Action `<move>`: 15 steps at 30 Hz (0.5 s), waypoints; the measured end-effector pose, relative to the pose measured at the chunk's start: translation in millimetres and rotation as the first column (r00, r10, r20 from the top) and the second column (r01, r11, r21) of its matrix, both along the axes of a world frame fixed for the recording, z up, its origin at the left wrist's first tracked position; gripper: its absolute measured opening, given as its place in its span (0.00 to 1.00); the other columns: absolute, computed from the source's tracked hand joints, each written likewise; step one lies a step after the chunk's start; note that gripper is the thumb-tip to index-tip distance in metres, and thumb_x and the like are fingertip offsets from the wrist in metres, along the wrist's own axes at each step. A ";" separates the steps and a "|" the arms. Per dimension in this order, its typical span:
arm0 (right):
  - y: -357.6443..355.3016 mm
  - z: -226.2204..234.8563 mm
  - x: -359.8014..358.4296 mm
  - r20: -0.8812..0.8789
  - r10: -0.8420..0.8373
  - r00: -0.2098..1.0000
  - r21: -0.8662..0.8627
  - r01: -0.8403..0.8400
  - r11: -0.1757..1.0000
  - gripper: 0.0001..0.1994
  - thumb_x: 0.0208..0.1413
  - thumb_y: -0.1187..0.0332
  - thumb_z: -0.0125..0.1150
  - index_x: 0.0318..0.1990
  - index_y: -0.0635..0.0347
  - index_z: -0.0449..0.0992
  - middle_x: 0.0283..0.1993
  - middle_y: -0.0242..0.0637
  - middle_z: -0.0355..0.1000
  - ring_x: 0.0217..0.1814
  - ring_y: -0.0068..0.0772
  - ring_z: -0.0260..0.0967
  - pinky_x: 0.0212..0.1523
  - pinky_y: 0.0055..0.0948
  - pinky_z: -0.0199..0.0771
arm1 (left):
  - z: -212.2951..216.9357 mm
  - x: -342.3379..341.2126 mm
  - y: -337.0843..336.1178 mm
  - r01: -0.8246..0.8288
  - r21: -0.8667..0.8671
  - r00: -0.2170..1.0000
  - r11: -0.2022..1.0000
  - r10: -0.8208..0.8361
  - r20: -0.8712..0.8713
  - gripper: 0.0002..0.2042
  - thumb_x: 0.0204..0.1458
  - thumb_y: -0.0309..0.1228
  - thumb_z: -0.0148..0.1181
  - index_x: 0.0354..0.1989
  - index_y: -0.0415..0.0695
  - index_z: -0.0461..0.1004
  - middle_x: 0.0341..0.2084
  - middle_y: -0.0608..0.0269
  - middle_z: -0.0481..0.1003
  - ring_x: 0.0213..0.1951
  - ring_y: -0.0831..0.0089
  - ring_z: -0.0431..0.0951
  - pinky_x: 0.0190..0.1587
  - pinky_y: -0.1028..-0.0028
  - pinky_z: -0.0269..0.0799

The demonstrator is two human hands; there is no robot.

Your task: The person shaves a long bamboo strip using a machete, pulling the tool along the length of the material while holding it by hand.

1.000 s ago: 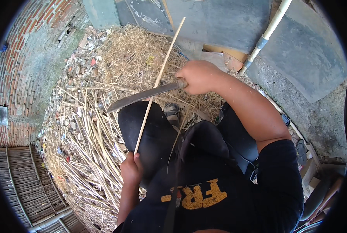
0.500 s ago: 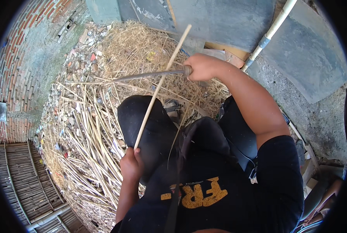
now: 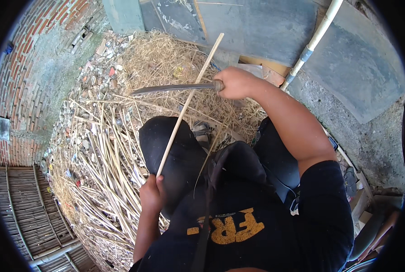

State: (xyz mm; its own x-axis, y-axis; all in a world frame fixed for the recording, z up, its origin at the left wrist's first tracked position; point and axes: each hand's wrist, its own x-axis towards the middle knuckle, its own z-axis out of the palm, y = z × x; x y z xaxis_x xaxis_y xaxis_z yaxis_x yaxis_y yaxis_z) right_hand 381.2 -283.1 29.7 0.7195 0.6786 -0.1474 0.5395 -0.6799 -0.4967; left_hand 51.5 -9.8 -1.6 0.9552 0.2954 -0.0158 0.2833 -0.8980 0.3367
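My left hand (image 3: pixel 152 194) is closed round the lower end of a long pale stick (image 3: pixel 179 121), which slants up and away to the right past my knee. In my right hand (image 3: pixel 236 83) is the handle of a machete (image 3: pixel 173 87), gripped in a fist. Its long dark blade points left and crosses the upper part of the stick. Whether the edge touches the stick, I cannot tell. A thin, loose strip (image 3: pixel 205 166) hangs over my lap.
Many pale split sticks (image 3: pixel 114 167) lie on the rubble at my left. Beyond my knees is a heap of straw-like shavings (image 3: pixel 159 61). Grey panels (image 3: pixel 257 27) and a pale pole (image 3: pixel 318 38) stand ahead. A brick wall (image 3: pixel 25 86) rises at the left, above a slatted bamboo panel (image 3: pixel 28 208).
The machete blade has tilted, its tip now slightly higher against the stick. Both hands keep their grip, and the whole view has shifted slightly.
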 end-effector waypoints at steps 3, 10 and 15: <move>8.8 9.5 -18.7 0.015 0.068 0.998 0.046 -0.069 0.997 0.09 0.43 0.69 0.61 0.35 0.55 0.79 0.30 0.45 0.76 0.37 0.50 0.76 0.37 0.47 0.74 | -0.2 -5.8 2.3 0.005 -0.033 1.000 0.999 -0.005 -0.019 0.17 0.65 0.39 0.49 0.26 0.40 0.66 0.15 0.41 0.71 0.23 0.37 0.74 0.26 0.48 0.67; -1.8 -13.0 10.5 -0.016 -0.012 1.000 0.075 0.013 0.997 0.06 0.47 0.68 0.58 0.32 0.53 0.79 0.30 0.43 0.76 0.35 0.49 0.76 0.37 0.49 0.74 | -3.8 2.1 -4.1 -0.021 -0.008 1.000 1.000 0.021 0.013 0.17 0.64 0.39 0.49 0.26 0.40 0.66 0.15 0.41 0.71 0.23 0.39 0.74 0.26 0.48 0.67; 2.3 5.7 -2.7 0.023 -0.014 1.000 0.041 0.013 0.999 0.07 0.45 0.68 0.61 0.33 0.56 0.78 0.29 0.45 0.76 0.36 0.50 0.75 0.37 0.47 0.73 | -2.3 -3.9 -1.2 -0.022 0.046 1.000 0.999 0.022 -0.003 0.16 0.64 0.39 0.50 0.26 0.40 0.66 0.15 0.42 0.71 0.22 0.39 0.74 0.26 0.48 0.67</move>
State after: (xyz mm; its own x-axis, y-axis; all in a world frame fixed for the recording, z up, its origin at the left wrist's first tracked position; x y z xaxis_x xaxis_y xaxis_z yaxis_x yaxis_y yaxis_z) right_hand 378.6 -280.8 35.4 0.7317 0.6739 -0.1026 0.5420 -0.6665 -0.5119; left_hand 47.6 -11.0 -3.9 0.9484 0.3169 -0.0050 0.3043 -0.9060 0.2943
